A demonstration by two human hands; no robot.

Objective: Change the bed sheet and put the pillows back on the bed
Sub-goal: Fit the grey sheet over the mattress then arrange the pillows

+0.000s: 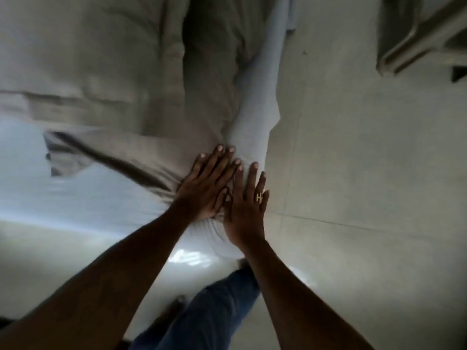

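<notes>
A white sheet (83,198) covers the mattress on the left and hangs over its edge. Grey-beige bedding (113,72) lies bunched on top of the bed at the upper left. My left hand (206,184) lies flat with straight fingers on the sheet where the beige cloth meets the white. Beside it, my right hand (246,210), wearing a gold ring, presses flat against the sheet at the bed's edge. The two hands touch each other at the fingers. The view is blurred.
A pale tiled floor (366,160) fills the right half. A grey piece of furniture or cloth (417,34) stands at the top right. My leg in blue jeans (209,314) is at the bottom, close to the bed.
</notes>
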